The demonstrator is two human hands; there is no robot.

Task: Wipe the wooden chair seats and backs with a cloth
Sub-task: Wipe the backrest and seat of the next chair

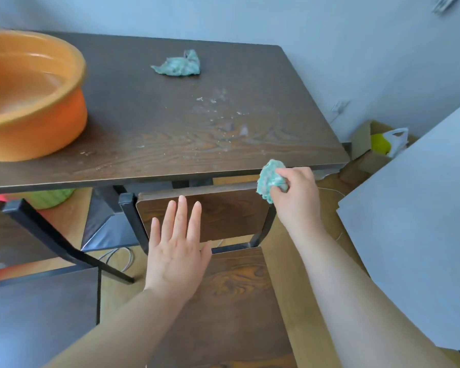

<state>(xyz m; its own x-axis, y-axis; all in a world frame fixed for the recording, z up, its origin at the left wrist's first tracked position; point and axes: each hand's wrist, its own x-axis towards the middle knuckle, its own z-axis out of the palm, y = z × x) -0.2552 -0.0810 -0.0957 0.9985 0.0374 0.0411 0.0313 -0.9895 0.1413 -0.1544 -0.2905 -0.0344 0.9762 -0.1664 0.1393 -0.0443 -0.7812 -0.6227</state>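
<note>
The cloth (270,181), bunched up, is pressing against the chair back's (223,216) top right corner, gripped in the right hand (296,195). The left hand (177,251) is hovering flat, fingers spread, over the seat (237,301), below the counter (170,123).

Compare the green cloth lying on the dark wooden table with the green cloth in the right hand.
The crumpled green cloth on the dark wooden table lies loose and untouched; the bunched green cloth is gripped by the right hand at the wooden chair back's top corner. The table one spreads flatter; the held one is a tight wad. The table one looks duller, the held one brighter. Both are green rags.
</note>
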